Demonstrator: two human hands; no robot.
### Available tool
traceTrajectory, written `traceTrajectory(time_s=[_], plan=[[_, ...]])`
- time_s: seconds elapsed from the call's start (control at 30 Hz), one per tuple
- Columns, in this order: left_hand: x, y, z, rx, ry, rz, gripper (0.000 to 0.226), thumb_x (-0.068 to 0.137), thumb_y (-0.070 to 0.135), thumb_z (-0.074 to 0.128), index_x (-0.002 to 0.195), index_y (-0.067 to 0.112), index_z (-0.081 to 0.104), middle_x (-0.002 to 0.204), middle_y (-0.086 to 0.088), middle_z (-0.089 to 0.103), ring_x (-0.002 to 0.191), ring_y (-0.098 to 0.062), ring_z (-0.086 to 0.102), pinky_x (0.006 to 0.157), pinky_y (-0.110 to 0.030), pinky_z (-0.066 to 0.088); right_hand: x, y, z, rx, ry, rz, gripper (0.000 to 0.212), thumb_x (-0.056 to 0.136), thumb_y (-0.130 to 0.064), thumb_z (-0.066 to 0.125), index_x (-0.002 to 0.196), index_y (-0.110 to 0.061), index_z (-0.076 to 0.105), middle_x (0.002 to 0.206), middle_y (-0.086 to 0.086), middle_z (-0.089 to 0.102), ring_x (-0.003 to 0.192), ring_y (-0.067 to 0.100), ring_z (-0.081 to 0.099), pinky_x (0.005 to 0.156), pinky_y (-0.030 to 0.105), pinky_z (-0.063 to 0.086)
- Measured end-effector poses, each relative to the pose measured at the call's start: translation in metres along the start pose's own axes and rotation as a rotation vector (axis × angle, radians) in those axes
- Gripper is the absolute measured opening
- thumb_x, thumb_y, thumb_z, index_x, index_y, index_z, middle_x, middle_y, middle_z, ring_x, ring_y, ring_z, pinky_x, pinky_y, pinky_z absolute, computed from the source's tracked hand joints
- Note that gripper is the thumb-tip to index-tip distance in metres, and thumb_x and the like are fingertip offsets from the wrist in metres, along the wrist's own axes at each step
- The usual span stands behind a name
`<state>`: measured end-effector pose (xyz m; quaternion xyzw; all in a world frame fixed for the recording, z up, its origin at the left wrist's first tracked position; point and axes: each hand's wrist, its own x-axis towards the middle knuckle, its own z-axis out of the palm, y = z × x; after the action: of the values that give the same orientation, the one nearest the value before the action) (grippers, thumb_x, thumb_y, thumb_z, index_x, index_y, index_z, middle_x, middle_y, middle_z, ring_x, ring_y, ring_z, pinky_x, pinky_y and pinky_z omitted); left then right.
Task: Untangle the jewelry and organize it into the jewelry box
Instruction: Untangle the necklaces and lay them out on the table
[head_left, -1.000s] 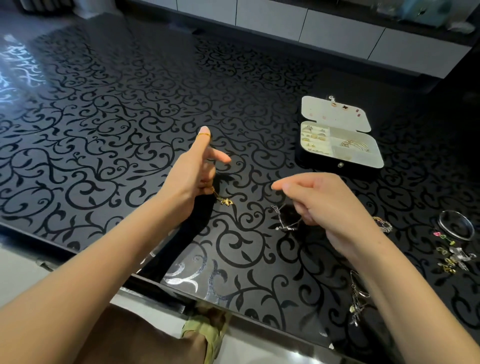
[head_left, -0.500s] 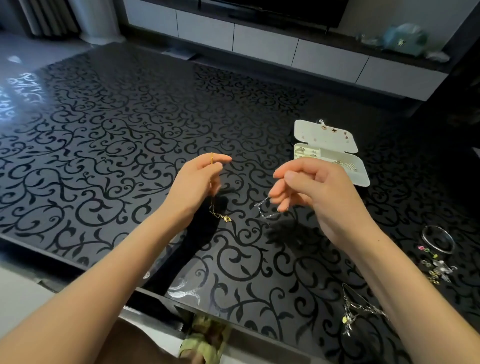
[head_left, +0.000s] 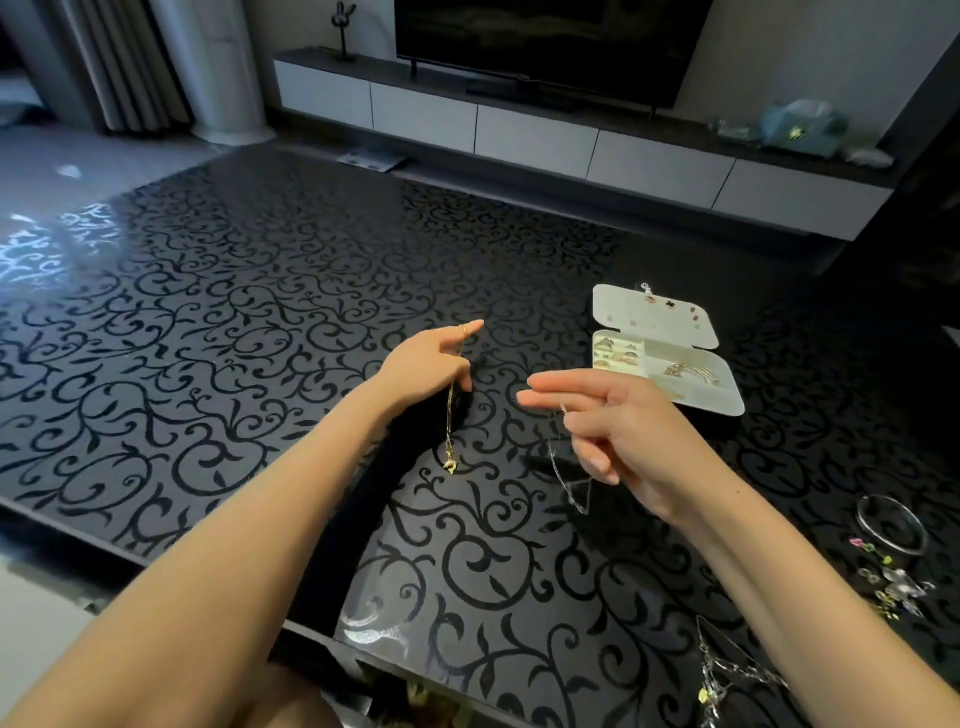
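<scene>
The tabletop (head_left: 260, 312) is glossy black and smooth as glass, mirroring window light at its left side; its scroll pattern looks duller, matt against the sheen. The gold chain (head_left: 450, 415) is fine, bright yellow metal, and its small pendant (head_left: 451, 462) glints as if polished. The silver chain (head_left: 563, 480) is thin pale metal, faint against the dark surface. The jewelry box (head_left: 711, 400) has a pale, matt, soft-looking lining. The bangle (head_left: 883, 539) is smooth, polished silvery metal. The cabinet fronts (head_left: 535, 132) are matt light grey. The curtain (head_left: 135, 62) is pleated cloth.
</scene>
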<state>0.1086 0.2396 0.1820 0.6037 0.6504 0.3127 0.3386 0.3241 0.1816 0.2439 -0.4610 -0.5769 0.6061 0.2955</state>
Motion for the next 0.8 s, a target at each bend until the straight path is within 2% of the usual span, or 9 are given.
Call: traceTrajectory(time_s=[0.13,0.23,0.33,0.4,0.47,0.53,0.63,0.67,0.8], plan=[[0.02,-0.008,0.004,0.121,-0.009,-0.007,0.064,0.083,0.014,0.055,0.138,0.043,0.038,0.076,0.004,0.055,0.08,-0.013,0.053,0.082,-0.029,0.041,0.008,0.004,0.003,0.009,-0.014,0.017,0.047,0.084,0.017,0.035,0.106,-0.013,0.064,0.112,0.004,0.068,0.037,0.01,0.032,0.033,0.017,0.025],[0.031,-0.013,0.003,0.261,0.019,-0.008,0.062,0.078,0.016,0.058,0.133,0.042,0.045,0.087,0.002,0.061,0.093,-0.017,0.057,0.084,-0.031,0.043,0.011,0.006,0.003,0.02,-0.04,0.038,0.049,0.084,0.017,0.035,0.108,-0.015,0.063,0.114,0.004,0.067,0.037,0.01,0.032,0.034,0.017,0.025],[0.038,-0.011,-0.005,0.293,-0.016,-0.112,0.041,0.078,0.016,0.059,0.115,0.033,0.064,0.112,0.005,0.064,0.11,-0.016,0.055,0.095,-0.033,0.044,0.014,0.007,0.002,0.02,-0.072,0.056,0.048,0.085,0.016,0.035,0.112,-0.013,0.062,0.114,0.006,0.067,0.036,0.008,0.032,0.034,0.016,0.024],[0.037,0.0,-0.012,0.426,0.036,-0.13,0.024,0.081,0.021,0.056,0.099,0.023,0.071,0.109,0.001,0.067,0.106,-0.02,0.058,0.091,-0.034,0.047,0.014,0.005,0.001,0.015,-0.089,0.064,0.049,0.085,0.016,0.035,0.116,-0.01,0.062,0.113,0.007,0.067,0.035,0.007,0.032,0.034,0.016,0.024],[0.029,0.015,-0.015,0.614,0.156,-0.017,0.02,0.081,0.022,0.056,0.092,0.02,0.072,0.104,-0.003,0.067,0.101,-0.024,0.06,0.086,-0.033,0.047,0.014,0.001,-0.001,0.031,-0.115,0.071,0.05,0.084,0.017,0.035,0.117,-0.009,0.061,0.111,0.009,0.069,0.034,0.005,0.03,0.034,0.016,0.023],[0.01,0.034,-0.013,0.43,0.032,0.135,0.029,0.078,0.006,0.053,0.095,0.022,0.07,0.11,0.001,0.065,0.106,-0.017,0.058,0.092,-0.033,0.045,0.012,-0.006,-0.004,0.079,-0.151,0.073,0.049,0.083,0.019,0.034,0.114,-0.008,0.062,0.108,0.011,0.07,0.033,0.005,0.028,0.034,0.016,0.021],[-0.029,0.056,0.002,-0.085,-0.508,0.185,0.054,0.07,-0.014,0.05,0.114,0.013,0.062,0.113,0.007,0.065,0.107,-0.004,0.058,0.09,-0.023,0.046,0.006,-0.018,-0.009,0.122,-0.217,0.057,0.048,0.083,0.018,0.034,0.106,-0.01,0.065,0.099,0.017,0.071,0.031,0.004,0.028,0.037,0.018,0.019],[-0.037,0.057,0.006,-0.189,-0.598,0.175,0.056,0.068,-0.017,0.049,0.117,0.009,0.059,0.11,0.007,0.066,0.103,-0.003,0.059,0.086,-0.02,0.046,0.004,-0.021,-0.011,0.137,-0.238,0.053,0.048,0.083,0.018,0.033,0.106,-0.01,0.065,0.096,0.019,0.072,0.03,0.003,0.027,0.038,0.019,0.019],[-0.055,0.055,0.013,-0.632,-0.777,0.138,0.054,0.073,-0.002,0.044,0.127,0.004,0.052,0.095,-0.01,0.064,0.093,-0.024,0.059,0.093,-0.033,0.043,-0.006,-0.031,-0.019,0.247,-0.261,0.073,0.046,0.084,0.017,0.032,0.114,-0.005,0.059,0.101,0.018,0.071,0.028,0.001,0.029,0.04,0.019,0.025]])
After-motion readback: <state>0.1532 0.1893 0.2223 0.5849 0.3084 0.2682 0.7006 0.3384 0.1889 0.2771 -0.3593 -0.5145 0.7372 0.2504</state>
